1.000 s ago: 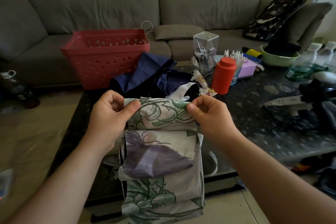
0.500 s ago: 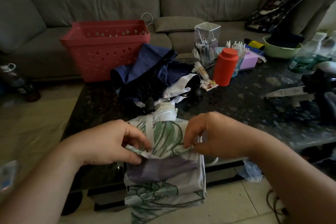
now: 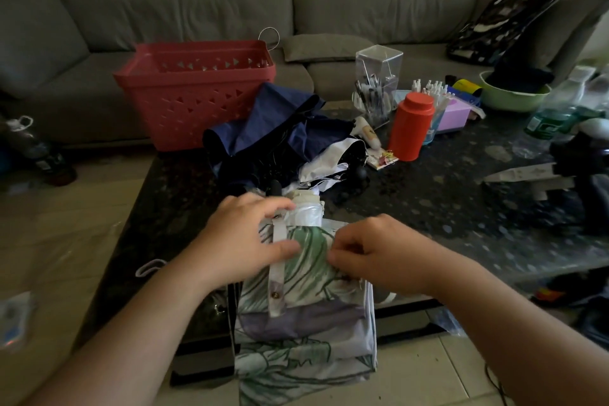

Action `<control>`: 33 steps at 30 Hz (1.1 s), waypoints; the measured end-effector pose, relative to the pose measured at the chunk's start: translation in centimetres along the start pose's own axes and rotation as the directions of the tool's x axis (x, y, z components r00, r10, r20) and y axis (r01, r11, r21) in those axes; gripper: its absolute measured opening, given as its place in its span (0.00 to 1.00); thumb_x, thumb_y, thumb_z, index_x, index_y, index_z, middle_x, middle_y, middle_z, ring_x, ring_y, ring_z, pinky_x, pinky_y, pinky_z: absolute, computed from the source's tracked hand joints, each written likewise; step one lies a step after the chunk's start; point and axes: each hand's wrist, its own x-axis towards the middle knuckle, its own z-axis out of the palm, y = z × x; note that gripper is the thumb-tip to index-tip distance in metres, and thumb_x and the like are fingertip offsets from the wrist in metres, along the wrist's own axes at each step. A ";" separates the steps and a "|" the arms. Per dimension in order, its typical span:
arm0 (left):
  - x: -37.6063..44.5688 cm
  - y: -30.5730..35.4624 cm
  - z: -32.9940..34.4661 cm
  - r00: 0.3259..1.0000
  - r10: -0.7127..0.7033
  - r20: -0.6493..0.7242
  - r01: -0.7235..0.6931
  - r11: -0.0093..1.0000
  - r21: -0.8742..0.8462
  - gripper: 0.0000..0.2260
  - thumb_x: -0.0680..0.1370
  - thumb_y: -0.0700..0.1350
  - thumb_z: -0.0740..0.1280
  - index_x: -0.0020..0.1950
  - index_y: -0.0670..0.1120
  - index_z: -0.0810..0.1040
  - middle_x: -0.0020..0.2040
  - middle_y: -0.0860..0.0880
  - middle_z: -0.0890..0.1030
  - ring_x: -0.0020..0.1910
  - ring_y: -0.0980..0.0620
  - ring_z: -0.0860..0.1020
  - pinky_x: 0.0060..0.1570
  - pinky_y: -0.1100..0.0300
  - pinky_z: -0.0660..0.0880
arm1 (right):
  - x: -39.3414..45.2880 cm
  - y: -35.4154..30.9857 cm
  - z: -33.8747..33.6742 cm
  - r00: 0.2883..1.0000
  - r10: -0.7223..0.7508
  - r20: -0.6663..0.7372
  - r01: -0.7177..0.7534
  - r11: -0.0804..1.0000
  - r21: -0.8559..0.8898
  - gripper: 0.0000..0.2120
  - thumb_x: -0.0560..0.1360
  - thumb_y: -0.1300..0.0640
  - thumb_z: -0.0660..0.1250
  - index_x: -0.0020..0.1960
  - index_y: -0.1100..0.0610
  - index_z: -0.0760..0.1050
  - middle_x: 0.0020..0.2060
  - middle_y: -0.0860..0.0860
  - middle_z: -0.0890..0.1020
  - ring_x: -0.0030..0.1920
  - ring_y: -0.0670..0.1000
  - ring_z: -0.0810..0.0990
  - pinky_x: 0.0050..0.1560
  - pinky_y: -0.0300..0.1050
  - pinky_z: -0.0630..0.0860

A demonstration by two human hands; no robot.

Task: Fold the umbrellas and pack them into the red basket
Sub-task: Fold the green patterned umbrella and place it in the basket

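Note:
A floral umbrella [image 3: 306,310] in white, green and purple lies over the near edge of the dark table [image 3: 445,194], its canopy hanging toward the floor. My left hand [image 3: 244,241] holds the canopy near the umbrella's top, thumb pressing on the white closing strap [image 3: 276,277]. My right hand [image 3: 372,254] pinches a fold of the canopy on its right side. Behind lies a navy umbrella [image 3: 276,132] and a black-and-white one [image 3: 333,165], both unfolded in a heap. The red basket [image 3: 194,92] stands at the table's far left corner.
An orange-red canister [image 3: 412,125], a clear pen holder [image 3: 377,82], a pink box [image 3: 456,114], a green bowl [image 3: 514,97] and plastic bottles [image 3: 553,115] crowd the table's right side. A grey sofa [image 3: 197,3] runs behind. Tiled floor lies to the left.
Both hands lowered the canopy from held up in the air onto the table edge. The left hand moved up to the umbrella's top and the strap now lies exposed across the fabric.

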 end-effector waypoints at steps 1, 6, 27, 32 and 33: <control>0.0 0.1 0.1 0.995 -0.015 0.100 0.010 0.999 0.051 0.32 0.71 0.72 0.71 0.74 0.71 0.69 0.69 0.61 0.70 0.71 0.51 0.66 0.68 0.52 0.66 | 0.3 0.2 0.2 0.998 0.018 -0.063 -0.017 1.000 0.017 0.11 0.78 0.43 0.71 0.43 0.49 0.80 0.34 0.45 0.82 0.37 0.43 0.81 0.43 0.45 0.80; -0.3 0.2 0.5 0.975 -0.043 0.217 0.005 0.985 0.170 0.37 0.71 0.76 0.68 0.77 0.72 0.62 0.78 0.62 0.64 0.77 0.49 0.60 0.73 0.48 0.58 | 1.4 1.4 0.5 0.986 0.128 -0.105 -0.123 0.991 0.053 0.23 0.69 0.34 0.76 0.58 0.39 0.74 0.49 0.38 0.74 0.47 0.41 0.77 0.49 0.40 0.74; -2.5 -2.6 -3.7 0.967 -0.253 0.003 0.252 0.962 -0.106 0.23 0.75 0.39 0.69 0.59 0.66 0.73 0.41 0.53 0.81 0.36 0.53 0.80 0.35 0.57 0.75 | 2.1 4.0 2.2 0.963 0.219 0.158 -0.239 0.964 0.120 0.34 0.64 0.28 0.75 0.66 0.41 0.77 0.57 0.42 0.82 0.56 0.47 0.82 0.62 0.52 0.80; -2.3 -3.7 -4.1 0.902 -0.353 -0.247 0.333 0.935 -0.120 0.22 0.73 0.37 0.68 0.55 0.65 0.76 0.39 0.52 0.78 0.38 0.48 0.79 0.37 0.54 0.74 | 2.5 4.3 2.6 0.967 0.218 0.132 -0.240 0.952 0.189 0.31 0.62 0.29 0.77 0.61 0.40 0.79 0.53 0.40 0.83 0.53 0.44 0.83 0.60 0.50 0.81; -2.3 -4.2 -4.5 0.878 -0.397 -0.266 0.382 0.918 -0.110 0.22 0.74 0.38 0.68 0.56 0.66 0.75 0.42 0.54 0.77 0.39 0.48 0.79 0.39 0.54 0.77 | 2.6 4.3 2.6 0.967 0.219 0.132 -0.243 0.948 0.205 0.29 0.63 0.31 0.78 0.60 0.40 0.80 0.53 0.40 0.84 0.53 0.44 0.83 0.60 0.50 0.82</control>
